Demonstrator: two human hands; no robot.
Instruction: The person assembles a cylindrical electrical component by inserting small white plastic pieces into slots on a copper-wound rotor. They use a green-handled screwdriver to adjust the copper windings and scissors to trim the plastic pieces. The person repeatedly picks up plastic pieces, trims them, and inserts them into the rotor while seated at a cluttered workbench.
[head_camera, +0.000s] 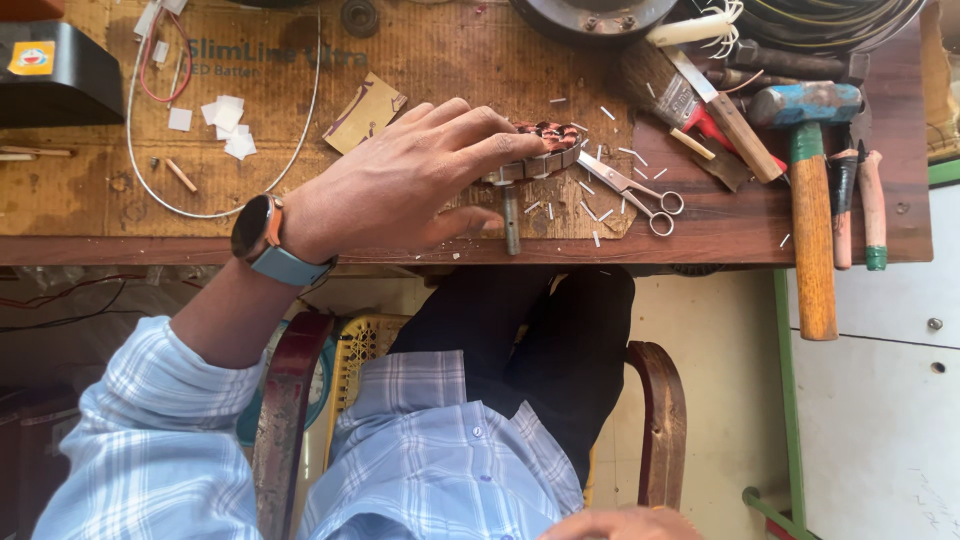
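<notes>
We see our left hand (400, 185) reaching over the near edge of the wooden counter (60, 215), palm down, with a watch (262, 232) on the wrist. The fingers (470, 128) are spread a little and laid across the top of a small motor part (540, 150), a round metal ring with copper wire coils showing at its far side. The thumb lies below it, near a metal shaft (512, 225) that sticks out from under the ring. The fingers press on the part from above rather than closing round it.

The motor part sits near the middle of the counter, on a sheet of brown cardboard (420, 60). Its shaft is its long axis: it runs straight toward us and ends just short of the counter's front edge. The ring itself lies slightly tilted, its coil side turned up and to the right.

Just to the right of the part lie small scissors (632, 188), blades toward the part and handles away from it. Short white snippets are scattered about them. Farther right lie a paintbrush (655, 85) and a hammer (812, 200) with a blue head and a long wooden handle that hangs over the counter's edge toward us. To the left, a loop of white wire (300, 140) lies on the cardboard beside some white paper scraps (228, 122).

Our right hand (620, 523) shows only at the bottom edge of the view, down by the lap, well apart from the counter. Too little of it shows to tell how its fingers are set.
</notes>
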